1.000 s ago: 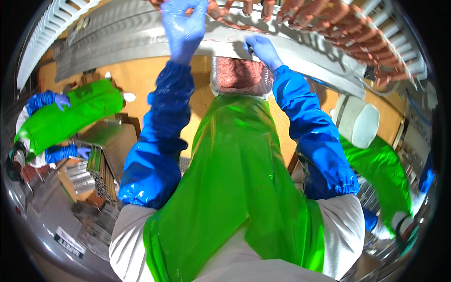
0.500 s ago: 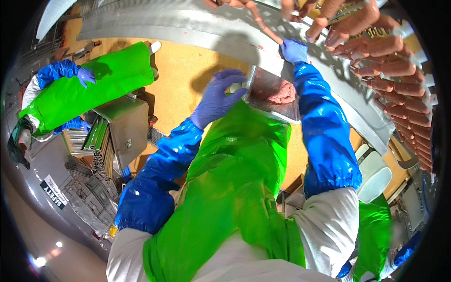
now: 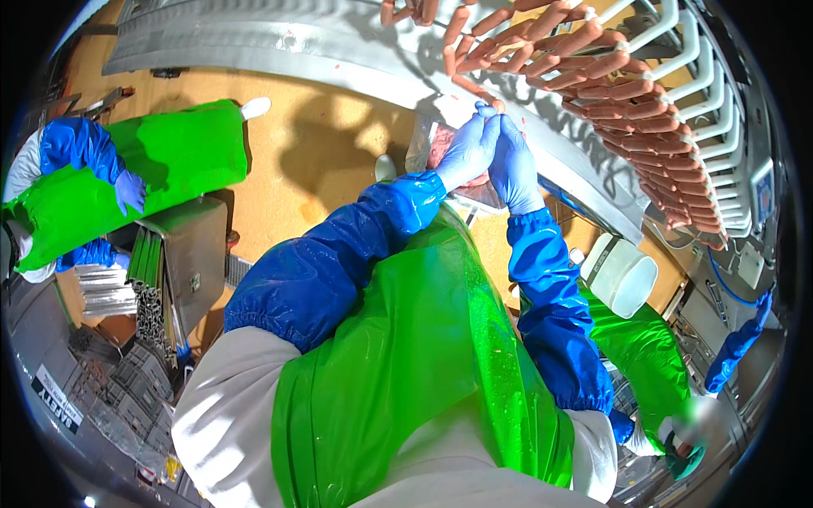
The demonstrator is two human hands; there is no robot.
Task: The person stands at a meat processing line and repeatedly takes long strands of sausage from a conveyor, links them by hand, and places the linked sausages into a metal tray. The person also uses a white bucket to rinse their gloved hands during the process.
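Note:
My left hand (image 3: 468, 152) and my right hand (image 3: 514, 168), both in purple-blue gloves, meet fingertip to fingertip above the front edge of a metal trough (image 3: 339, 61). Their fingers are pinched together at the lower end of a string of sausages (image 3: 476, 87). The string's end goes in at the fingertips, so what lies between them is partly hidden. Beneath and behind my hands is a clear-sided tub (image 3: 417, 157) with pink ground meat (image 3: 440, 144) in it, largely covered by my hands.
Many linked sausages (image 3: 652, 135) hang from a row of white hooks (image 3: 720, 140) at the right. One co-worker in a green apron (image 3: 186, 152) stands left by a metal bin (image 3: 196, 254); another green apron (image 3: 635, 339) shows at right, near a white bucket (image 3: 622, 275).
My left hand has moved right and closed beside my right hand at the sausage end. My right hand has drawn slightly toward me and left. The view has shifted, showing more hooks.

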